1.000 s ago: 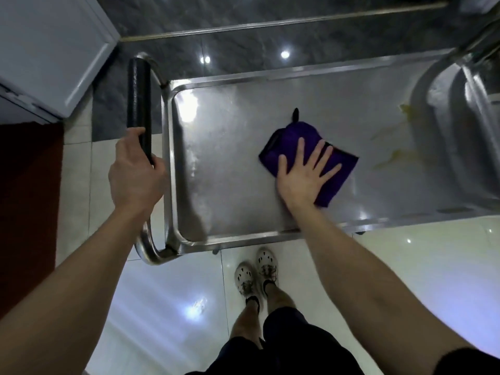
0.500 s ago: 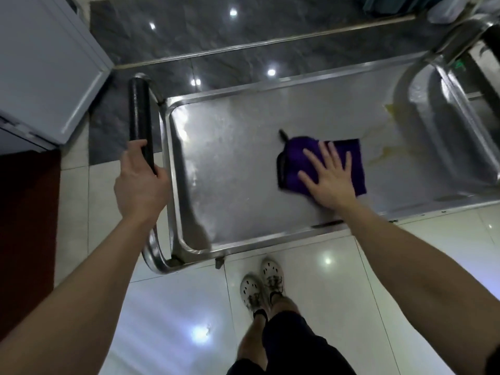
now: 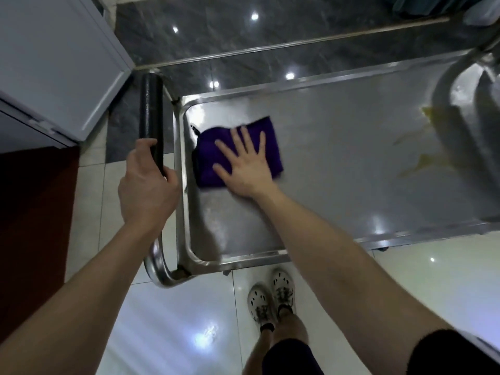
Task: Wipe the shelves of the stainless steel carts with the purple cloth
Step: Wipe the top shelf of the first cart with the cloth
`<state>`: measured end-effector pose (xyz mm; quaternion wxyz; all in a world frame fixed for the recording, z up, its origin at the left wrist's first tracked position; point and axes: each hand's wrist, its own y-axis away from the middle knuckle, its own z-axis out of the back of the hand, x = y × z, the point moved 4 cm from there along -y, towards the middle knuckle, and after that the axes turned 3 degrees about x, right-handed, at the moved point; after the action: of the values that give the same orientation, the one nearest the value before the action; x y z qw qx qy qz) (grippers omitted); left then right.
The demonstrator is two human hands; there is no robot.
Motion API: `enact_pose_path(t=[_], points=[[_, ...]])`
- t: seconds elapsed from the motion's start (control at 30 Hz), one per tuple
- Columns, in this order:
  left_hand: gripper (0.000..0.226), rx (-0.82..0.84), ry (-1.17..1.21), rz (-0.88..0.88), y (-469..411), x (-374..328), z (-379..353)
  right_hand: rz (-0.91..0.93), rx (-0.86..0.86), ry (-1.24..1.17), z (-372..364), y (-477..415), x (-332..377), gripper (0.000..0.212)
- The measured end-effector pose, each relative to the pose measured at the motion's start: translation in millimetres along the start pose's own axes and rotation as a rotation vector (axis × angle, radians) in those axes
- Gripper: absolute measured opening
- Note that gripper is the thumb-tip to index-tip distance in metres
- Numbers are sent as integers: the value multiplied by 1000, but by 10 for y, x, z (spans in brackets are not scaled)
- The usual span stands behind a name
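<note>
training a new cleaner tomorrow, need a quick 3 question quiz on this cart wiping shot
1. True or false: the right hand presses the purple cloth flat on the shelf, fingers spread.
2. What does the left hand grip? A) the black handle B) the cloth C) a spray bottle
3. Fill in: the yellowish stains lie on the shelf to the ___ of the cloth.

Key: 1 true; 2 A; 3 right
</note>
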<state>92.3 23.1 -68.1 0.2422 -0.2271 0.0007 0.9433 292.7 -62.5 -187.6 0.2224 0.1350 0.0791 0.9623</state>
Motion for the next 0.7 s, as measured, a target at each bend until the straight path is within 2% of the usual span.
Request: enact_pose_path(t=[0.1,0.2,0.3,0.4,0.47,0.53,0.6,0.7], points=[[52,18,-27,-9,-2,-66,30,178,21,16,-250,737,106,73],[57,41,-168,-58,-12,-135,51,280,38,34,-336,1369,-216,71],[68,22,-380,-223,-15,-235,87,184,60,52,-233,1890,-853,71],[67,42,-581,-527,56,-387,17,-83,109,68,-69,2314,-1597,74],[67,144,-658,-663,146,-628,-130,-252,121,57,23,2486,-1918,75],[72,356,-599,-612,272,-1045,-345,-313,117,55,62,2523,-2002,76],[90,578,-533,-552,452,-1554,-640,-297,119,59,37,2501,-1964,76],[117,699,-522,-510,650,-2171,-1155,-149,131,61,-14,2517,-2057,76]])
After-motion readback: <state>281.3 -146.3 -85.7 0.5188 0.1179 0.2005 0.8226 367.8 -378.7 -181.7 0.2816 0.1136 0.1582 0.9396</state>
